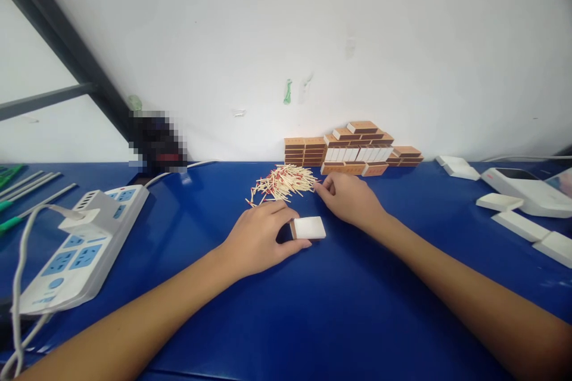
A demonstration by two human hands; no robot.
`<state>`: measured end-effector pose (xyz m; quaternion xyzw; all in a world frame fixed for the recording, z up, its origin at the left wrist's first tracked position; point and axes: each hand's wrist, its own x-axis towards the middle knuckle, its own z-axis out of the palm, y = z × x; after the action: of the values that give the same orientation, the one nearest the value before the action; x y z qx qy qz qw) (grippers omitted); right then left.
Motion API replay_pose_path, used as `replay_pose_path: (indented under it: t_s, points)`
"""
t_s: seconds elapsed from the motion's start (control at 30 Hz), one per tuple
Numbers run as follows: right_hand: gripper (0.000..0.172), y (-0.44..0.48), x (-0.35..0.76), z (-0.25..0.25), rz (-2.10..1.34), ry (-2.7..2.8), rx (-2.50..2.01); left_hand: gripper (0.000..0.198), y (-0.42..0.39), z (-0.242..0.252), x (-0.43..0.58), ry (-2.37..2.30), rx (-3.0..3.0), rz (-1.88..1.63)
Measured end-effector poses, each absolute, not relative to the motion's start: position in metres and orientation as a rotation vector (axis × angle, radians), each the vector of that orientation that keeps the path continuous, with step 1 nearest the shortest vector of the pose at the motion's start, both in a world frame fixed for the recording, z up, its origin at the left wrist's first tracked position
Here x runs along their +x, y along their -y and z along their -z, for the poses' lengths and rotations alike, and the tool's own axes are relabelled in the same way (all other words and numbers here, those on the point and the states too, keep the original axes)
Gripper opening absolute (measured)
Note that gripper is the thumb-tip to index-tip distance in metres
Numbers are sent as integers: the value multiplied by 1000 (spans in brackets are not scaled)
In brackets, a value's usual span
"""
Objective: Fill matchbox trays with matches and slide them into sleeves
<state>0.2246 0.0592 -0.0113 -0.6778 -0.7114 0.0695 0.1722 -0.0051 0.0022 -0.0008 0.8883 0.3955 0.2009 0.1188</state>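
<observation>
1 heap of matches (292, 181), too many to count, lies on the desk (348, 315) just left of the right hand (351, 197), whose fingertips are nearer it; whether they pinch a match I cannot tell. The left hand (259, 239) grips 1 small box (310, 227) by its left end, long axis running left to right. At least 4 white trays (521, 226) lie far right.

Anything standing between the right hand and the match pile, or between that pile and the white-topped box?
Nothing visible separates the right hand from the match pile. Between pile and white-topped box, curled fingers of the left hand intrude on the left side; nothing visible stands to their right.
</observation>
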Motion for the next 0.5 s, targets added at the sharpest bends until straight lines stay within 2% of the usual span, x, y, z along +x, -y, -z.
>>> replay_pose_path:
  t_s: [0.1,0.3,0.5]
  points:
    - [33,-61,226,12,-176,2004,-1909,36,-1,1,-4,-1159,2592,-594]
    - [22,-60,233,7,-297,2091,-1893,37,-4,0,-4,-1169,2583,-601]
    - [23,-49,255,1,-301,2170,-1963,43,-4,-2,-6,-1155,2589,-565]
